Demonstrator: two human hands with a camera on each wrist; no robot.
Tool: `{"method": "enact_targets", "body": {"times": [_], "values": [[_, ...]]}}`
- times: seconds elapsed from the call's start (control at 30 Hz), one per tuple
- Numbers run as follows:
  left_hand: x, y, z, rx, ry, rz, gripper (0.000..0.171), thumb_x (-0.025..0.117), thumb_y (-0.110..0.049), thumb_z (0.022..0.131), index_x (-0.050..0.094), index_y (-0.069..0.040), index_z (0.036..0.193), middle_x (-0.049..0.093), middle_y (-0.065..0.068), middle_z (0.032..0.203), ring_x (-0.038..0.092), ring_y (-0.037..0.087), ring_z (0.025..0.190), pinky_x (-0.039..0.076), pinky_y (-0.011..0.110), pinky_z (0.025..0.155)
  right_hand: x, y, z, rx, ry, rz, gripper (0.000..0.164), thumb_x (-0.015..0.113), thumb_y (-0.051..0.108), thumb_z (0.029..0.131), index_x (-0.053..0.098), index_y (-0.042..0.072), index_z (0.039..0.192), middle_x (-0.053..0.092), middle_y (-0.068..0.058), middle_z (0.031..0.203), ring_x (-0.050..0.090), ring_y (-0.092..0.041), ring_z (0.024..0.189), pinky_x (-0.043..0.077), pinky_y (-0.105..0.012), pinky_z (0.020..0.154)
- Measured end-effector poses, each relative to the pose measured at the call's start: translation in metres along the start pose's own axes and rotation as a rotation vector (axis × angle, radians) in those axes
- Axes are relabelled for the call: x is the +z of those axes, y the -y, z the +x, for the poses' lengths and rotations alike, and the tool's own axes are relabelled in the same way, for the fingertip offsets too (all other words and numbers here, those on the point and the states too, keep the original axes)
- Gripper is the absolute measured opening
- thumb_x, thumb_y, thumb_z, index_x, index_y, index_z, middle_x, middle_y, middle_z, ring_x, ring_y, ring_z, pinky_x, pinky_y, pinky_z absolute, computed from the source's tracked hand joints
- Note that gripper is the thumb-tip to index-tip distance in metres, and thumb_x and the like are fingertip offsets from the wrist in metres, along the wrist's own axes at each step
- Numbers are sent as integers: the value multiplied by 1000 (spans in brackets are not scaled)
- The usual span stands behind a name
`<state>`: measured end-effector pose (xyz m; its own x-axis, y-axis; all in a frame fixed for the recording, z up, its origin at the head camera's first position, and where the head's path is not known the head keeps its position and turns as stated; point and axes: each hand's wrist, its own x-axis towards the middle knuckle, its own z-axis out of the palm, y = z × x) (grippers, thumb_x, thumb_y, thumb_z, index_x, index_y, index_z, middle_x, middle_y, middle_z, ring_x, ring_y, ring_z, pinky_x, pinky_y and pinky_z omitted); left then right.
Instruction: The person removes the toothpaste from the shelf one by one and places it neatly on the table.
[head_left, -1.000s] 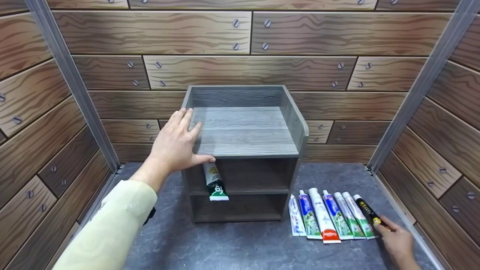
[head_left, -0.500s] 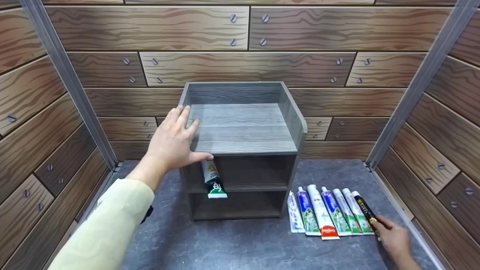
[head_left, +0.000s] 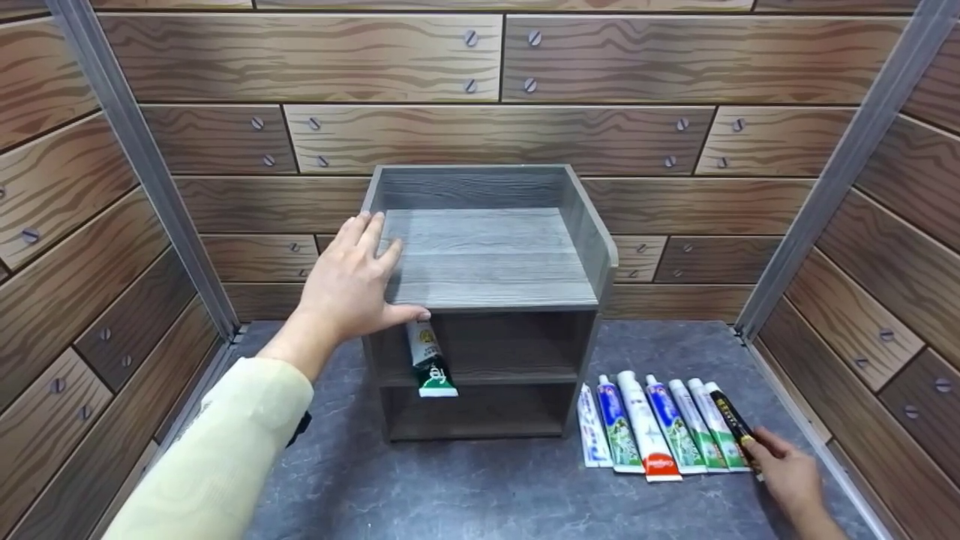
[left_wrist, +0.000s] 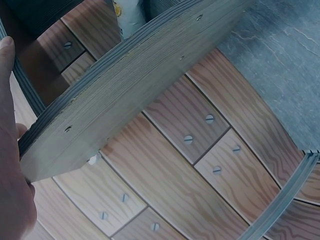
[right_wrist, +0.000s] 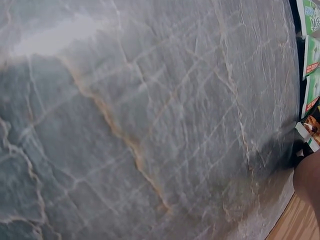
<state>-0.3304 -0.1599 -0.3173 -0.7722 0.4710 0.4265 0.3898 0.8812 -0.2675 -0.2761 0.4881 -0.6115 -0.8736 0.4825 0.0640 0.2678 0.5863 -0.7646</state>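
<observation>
My left hand (head_left: 349, 281) rests on the left side of a small grey wooden shelf unit (head_left: 487, 255), fingers spread and straight. Its thumb lies along the front edge of the top board. Below the thumb, a green-and-white toothpaste tube (head_left: 431, 367) lies on the middle shelf, its flat end jutting out at the front. At the lower right, my right hand (head_left: 791, 472) pinches a black toothpaste tube (head_left: 731, 420) by its side near the flat end. That tube lies at the right end of a row of toothpaste tubes (head_left: 641, 427); in the right wrist view only printed tube ends (right_wrist: 312, 60) show.
The row of tubes lies on the dark marbled floor (head_left: 480, 487), just right of the shelf unit. Wood-print walls (head_left: 487, 135) with metal corner strips (head_left: 832, 172) enclose the space at the back and both sides. The unit's bottom compartment (head_left: 476, 412) faces forward.
My right hand has shifted slightly, bringing the flat end of the black tube down and left, closer in line with the row. My left hand stays on the shelf unit.
</observation>
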Motion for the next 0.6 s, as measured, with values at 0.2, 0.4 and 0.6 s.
{"method": "enact_targets", "body": {"times": [0.2, 0.4, 0.6], "values": [[0, -1, 0, 0, -9, 5, 112, 60, -90, 81, 59, -1, 150, 36, 32, 164, 33, 47, 153, 21, 52, 130, -1, -1, -1, -5, -31, 34, 50, 73, 23, 100, 64, -4, 141, 70, -20, 129, 38, 31, 83, 35, 0, 76], [2, -1, 0, -2, -2, 6, 112, 60, -90, 81, 58, -1, 150, 36, 32, 164, 33, 47, 153, 20, 52, 130, -4, -1, -1, 8, 19, -53, 54, 68, 25, 103, 57, -6, 147, 62, -23, 140, 63, -12, 121, 47, -24, 101], [2, 0, 0, -8, 5, 10, 112, 59, -90, 82, 57, -2, 151, 35, 31, 165, 31, 46, 154, 19, 51, 130, -6, 2, -1, -11, -10, -58, 55, 69, 25, 103, 57, -6, 147, 63, -24, 140, 54, 19, 90, 44, -11, 87]]}}
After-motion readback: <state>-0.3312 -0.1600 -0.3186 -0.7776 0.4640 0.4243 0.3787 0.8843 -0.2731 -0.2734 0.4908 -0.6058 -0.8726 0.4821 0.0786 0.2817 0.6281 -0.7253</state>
